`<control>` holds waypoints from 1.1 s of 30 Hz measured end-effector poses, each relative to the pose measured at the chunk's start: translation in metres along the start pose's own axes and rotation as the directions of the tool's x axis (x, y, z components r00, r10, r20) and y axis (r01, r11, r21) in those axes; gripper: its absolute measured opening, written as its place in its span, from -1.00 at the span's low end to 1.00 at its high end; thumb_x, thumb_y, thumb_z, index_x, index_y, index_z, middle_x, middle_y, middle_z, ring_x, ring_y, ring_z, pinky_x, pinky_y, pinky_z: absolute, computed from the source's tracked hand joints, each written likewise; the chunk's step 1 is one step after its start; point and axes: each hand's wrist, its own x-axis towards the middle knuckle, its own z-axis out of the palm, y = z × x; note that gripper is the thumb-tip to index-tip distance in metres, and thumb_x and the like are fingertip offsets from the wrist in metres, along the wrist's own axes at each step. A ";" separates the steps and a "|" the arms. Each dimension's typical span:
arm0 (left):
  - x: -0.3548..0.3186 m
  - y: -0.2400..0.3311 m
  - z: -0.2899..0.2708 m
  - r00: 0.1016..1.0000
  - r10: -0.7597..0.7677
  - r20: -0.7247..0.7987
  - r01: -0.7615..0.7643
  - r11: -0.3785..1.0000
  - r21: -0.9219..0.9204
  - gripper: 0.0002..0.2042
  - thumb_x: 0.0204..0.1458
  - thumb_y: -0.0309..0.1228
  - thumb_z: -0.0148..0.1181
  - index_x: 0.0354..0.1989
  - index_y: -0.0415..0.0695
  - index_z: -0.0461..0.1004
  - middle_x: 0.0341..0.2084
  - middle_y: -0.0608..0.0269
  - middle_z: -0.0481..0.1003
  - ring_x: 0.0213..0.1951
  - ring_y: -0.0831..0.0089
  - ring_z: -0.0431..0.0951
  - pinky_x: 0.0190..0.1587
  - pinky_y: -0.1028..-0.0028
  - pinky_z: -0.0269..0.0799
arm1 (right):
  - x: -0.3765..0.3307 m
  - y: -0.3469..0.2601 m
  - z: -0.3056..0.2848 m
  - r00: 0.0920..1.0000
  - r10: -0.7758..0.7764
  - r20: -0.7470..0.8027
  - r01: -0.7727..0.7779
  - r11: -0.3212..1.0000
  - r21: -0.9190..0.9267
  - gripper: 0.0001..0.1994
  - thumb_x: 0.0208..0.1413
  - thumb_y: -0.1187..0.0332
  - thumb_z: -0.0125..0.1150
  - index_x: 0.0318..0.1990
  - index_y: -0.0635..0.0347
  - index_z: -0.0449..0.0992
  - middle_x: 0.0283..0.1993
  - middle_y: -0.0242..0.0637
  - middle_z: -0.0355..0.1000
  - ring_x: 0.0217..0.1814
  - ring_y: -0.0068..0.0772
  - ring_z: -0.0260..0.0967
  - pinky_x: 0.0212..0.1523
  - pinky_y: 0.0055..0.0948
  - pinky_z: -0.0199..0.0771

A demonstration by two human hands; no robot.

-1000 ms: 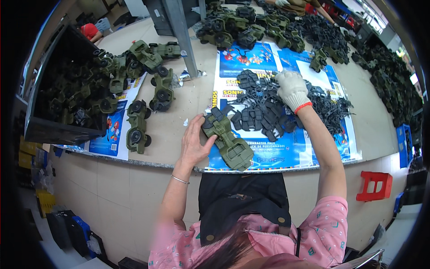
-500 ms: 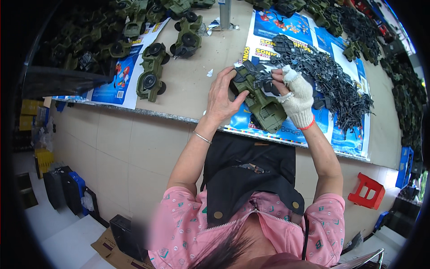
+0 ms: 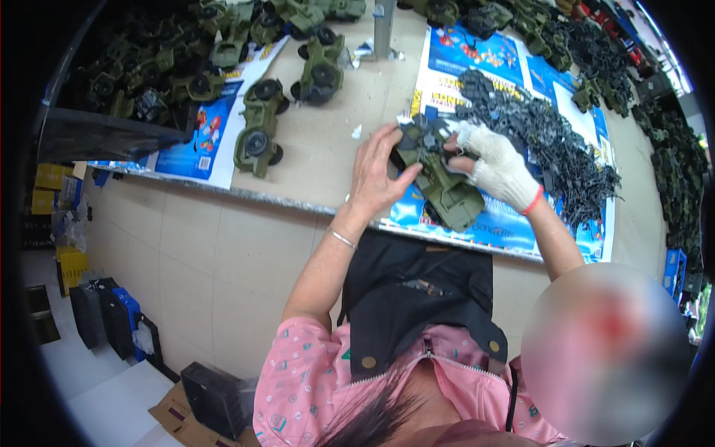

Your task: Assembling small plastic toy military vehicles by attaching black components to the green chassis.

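Note:
My left hand (image 3: 377, 170) is closed round the far left side of an olive-green toy army truck (image 3: 456, 200), its thumb lying across the middle. The truck rests tilted on the printed sheet near the table's front edge. My right hand (image 3: 497, 162), in a white glove with bare fingertips, presses its bent fingers against a dark grey plastic part (image 3: 434, 136) on the truck's far end. The part's exact shape is partly hidden by the fingers. Just beyond my right hand lies a heap of small dark grey plastic parts (image 3: 555, 149).
Two green toy trucks (image 3: 258, 138) stand on the table to the left. More trucks fill a dark bin (image 3: 119, 123) at the far left. A metal post (image 3: 383, 33) rises at the back. Several trucks line the right side. Paper scraps (image 3: 357, 132) lie mid-table.
My right hand has rolled over and lowered its fingers onto the dark part at the truck's far end. The left hand still holds the truck. The view has shifted slightly.

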 end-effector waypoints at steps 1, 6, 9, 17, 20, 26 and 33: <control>-0.001 -0.003 0.000 1.000 0.017 -0.006 -0.017 1.000 0.008 -0.36 -0.20 -0.46 0.56 0.12 -0.23 0.41 0.18 -0.09 0.43 0.19 -0.06 0.47 0.23 0.15 0.42 | 0.010 -0.009 -0.014 0.995 -0.069 0.066 0.078 0.985 -0.154 -0.78 0.10 0.34 0.38 -0.12 0.19 0.63 -0.08 -0.12 0.56 -0.04 0.02 0.50 0.03 -0.19 0.49; -0.005 -0.009 0.007 1.000 -0.004 0.007 0.004 0.998 -0.067 -0.31 -0.18 -0.36 0.55 0.17 -0.24 0.38 0.19 -0.11 0.40 0.22 -0.05 0.43 0.24 0.11 0.33 | 0.069 -0.058 0.009 0.977 0.205 0.053 -0.194 0.968 -0.159 -0.64 0.23 0.09 0.17 0.00 0.14 0.59 -0.07 -0.02 0.53 0.03 0.07 0.50 0.09 -0.12 0.47; -0.013 -0.019 0.011 0.999 0.005 0.035 0.000 0.992 -0.129 -0.32 -0.19 -0.40 0.53 0.17 -0.23 0.37 0.15 -0.12 0.41 0.18 -0.06 0.43 0.22 0.11 0.34 | 0.095 -0.067 0.056 0.852 0.176 0.493 0.140 0.830 -0.539 -0.59 0.04 0.11 0.25 -0.01 0.15 0.60 0.07 0.06 0.48 0.12 0.14 0.49 0.21 -0.06 0.43; -0.010 -0.005 0.014 0.990 -0.138 -0.004 0.125 0.911 -0.394 -0.43 -0.25 -0.52 0.51 0.01 -0.19 0.40 -0.03 -0.01 0.43 0.09 -0.04 0.46 0.16 0.09 0.39 | 0.088 -0.060 0.059 0.864 0.142 0.484 0.218 0.760 -0.612 -0.43 0.21 -0.04 0.12 0.23 0.16 0.49 0.06 0.00 0.46 0.14 0.11 0.44 0.12 0.05 0.43; -0.014 -0.008 0.018 0.993 -0.113 -0.038 0.089 0.915 -0.394 -0.43 -0.24 -0.52 0.51 0.01 -0.20 0.39 -0.06 0.00 0.43 0.06 -0.05 0.46 0.13 0.09 0.39 | 0.090 -0.062 0.061 0.861 -0.022 0.507 0.400 0.647 -0.650 -0.50 0.19 0.04 0.17 0.20 0.11 0.53 0.10 -0.07 0.45 0.19 0.04 0.42 0.17 -0.06 0.38; -0.006 -0.009 0.020 0.966 -0.257 -0.025 0.231 0.905 -0.358 -0.47 -0.25 -0.50 0.52 -0.06 -0.20 0.39 -0.13 0.02 0.44 0.01 -0.03 0.47 0.08 0.12 0.41 | 0.102 -0.065 0.062 0.799 0.212 0.564 0.217 0.772 -0.597 -0.50 0.20 0.02 0.14 0.17 0.16 0.54 0.04 -0.03 0.51 0.11 0.12 0.46 0.20 0.01 0.38; 0.022 0.009 -0.008 0.912 -0.267 -0.311 0.170 0.936 -0.307 -0.45 -0.24 -0.46 0.59 -0.03 -0.21 0.47 0.05 0.03 0.46 0.06 0.20 0.54 -0.01 0.32 0.54 | 0.045 -0.061 -0.004 0.987 -0.039 0.156 0.117 0.841 -0.528 0.12 -0.08 -0.48 0.28 0.45 0.22 0.18 0.50 0.08 0.15 0.55 0.20 0.08 0.49 -0.07 0.09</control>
